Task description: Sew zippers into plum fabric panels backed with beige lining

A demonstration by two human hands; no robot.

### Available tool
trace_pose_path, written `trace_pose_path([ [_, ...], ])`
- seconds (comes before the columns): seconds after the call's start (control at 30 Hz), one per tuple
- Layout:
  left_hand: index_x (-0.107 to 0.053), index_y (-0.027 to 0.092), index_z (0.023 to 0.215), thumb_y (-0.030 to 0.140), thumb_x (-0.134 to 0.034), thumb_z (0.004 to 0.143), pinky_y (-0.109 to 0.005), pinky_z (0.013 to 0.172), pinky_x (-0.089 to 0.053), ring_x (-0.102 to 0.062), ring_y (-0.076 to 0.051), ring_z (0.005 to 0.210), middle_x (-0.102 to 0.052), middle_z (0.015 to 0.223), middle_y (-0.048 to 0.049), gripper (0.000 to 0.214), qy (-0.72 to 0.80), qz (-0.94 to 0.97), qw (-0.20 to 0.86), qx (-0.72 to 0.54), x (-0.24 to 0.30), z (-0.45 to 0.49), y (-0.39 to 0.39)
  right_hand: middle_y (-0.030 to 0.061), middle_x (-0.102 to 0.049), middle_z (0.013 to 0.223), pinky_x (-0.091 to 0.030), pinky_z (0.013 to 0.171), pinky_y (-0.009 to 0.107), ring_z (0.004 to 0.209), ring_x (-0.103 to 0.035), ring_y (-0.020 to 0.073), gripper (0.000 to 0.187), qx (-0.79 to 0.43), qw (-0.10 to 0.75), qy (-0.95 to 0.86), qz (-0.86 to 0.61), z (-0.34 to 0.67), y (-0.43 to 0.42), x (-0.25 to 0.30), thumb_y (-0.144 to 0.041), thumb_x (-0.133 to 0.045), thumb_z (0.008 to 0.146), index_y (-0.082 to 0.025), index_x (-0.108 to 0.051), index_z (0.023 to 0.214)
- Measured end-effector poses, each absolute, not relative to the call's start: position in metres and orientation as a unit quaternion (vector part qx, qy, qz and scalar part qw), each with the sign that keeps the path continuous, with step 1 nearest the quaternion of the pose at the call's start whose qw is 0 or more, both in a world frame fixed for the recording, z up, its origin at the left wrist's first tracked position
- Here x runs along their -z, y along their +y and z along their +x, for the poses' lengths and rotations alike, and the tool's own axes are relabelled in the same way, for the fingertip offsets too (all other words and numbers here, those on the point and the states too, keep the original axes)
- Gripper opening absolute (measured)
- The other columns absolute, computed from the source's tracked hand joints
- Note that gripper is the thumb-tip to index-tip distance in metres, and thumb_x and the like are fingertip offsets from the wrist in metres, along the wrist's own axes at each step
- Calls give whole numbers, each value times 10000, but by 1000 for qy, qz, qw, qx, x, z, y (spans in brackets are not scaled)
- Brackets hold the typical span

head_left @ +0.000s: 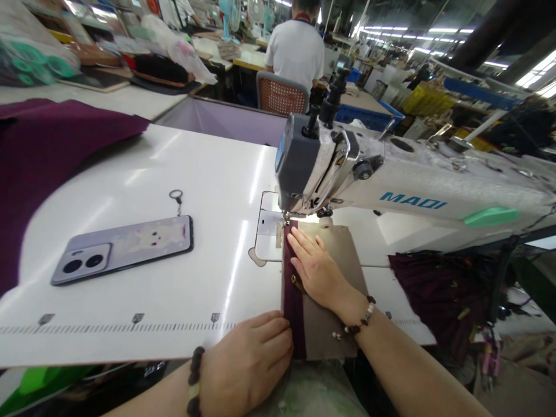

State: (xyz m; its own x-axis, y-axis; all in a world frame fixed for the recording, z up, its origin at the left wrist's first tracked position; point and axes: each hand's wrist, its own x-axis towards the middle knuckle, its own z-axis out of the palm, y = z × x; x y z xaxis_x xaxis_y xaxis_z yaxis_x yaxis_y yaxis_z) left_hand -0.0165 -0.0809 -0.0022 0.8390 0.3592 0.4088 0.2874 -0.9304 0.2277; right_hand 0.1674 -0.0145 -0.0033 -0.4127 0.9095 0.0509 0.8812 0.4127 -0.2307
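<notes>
A tan fabric piece (pixel 339 249) with a maroon zipper strip (pixel 292 289) along its left edge lies under the needle of a white sewing machine (pixel 391 174). My right hand (pixel 319 269) lies flat on the tan fabric, fingers stretched toward the presser foot (pixel 287 220). At the table's front edge my left hand (pixel 247 362) is curled, pinching the near end of the maroon strip.
A phone (pixel 124 249) in a pale case with a key ring lies face down on the white table (pixel 174 174). Maroon cloth (pixel 39 156) is piled at left, and more hangs at right (pixel 438 284). A person in white (pixel 297 49) sits ahead.
</notes>
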Motion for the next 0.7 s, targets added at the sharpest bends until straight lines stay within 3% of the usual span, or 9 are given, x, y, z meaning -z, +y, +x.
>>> trace_pose_path([
  [0.23,-564,172,805,179,-429,896,-250,852,-464,-567,-123,815,-617,770,-18,163,185,962,114,-168,-6,-13,-83,66,-273,1420,-251,1054,455,1311,-239,186,453,-42,83,-846,-525,169,-16,12,-217,-255,905,-135,-323,1345],
  [0.33,-580,170,836,199,-397,914,-230,852,-463,-574,-105,841,-635,824,-10,201,230,951,104,-180,-24,-47,-59,74,-297,1409,-307,1019,456,1298,-272,195,448,3,100,-855,-508,172,-15,25,-238,-237,912,-138,-337,1338],
  [0.43,-584,160,982,210,-335,932,-275,854,-467,-573,-126,923,-631,995,-42,259,439,879,-3,-186,-52,-126,-17,78,-326,1394,-358,978,451,1273,-323,208,459,67,129,-868,-475,176,-11,40,-264,-248,908,-136,-326,1342],
  [0.57,-536,137,1112,300,-361,908,-331,884,-427,-530,-215,1038,-531,1194,-109,315,765,637,-95,-13,-74,-248,28,73,-371,1367,-435,882,442,1206,-421,221,529,152,163,-874,-432,181,-6,54,-280,-263,893,-156,-175,1400],
  [0.63,-591,74,978,324,-483,843,-361,792,-459,-577,-266,934,-588,1053,-168,304,803,590,-85,28,-67,-289,39,71,-390,1354,-453,846,429,1178,-453,227,550,181,165,-874,-420,185,-4,60,-296,-265,886,-158,-155,1407],
  [0.7,-605,63,872,320,-482,855,-366,743,-470,-598,-242,846,-613,930,-153,284,823,559,-79,56,-53,-312,44,72,-403,1344,-459,827,414,1150,-481,233,569,198,169,-875,-409,189,-1,66,-313,-276,874,-158,-158,1408],
])
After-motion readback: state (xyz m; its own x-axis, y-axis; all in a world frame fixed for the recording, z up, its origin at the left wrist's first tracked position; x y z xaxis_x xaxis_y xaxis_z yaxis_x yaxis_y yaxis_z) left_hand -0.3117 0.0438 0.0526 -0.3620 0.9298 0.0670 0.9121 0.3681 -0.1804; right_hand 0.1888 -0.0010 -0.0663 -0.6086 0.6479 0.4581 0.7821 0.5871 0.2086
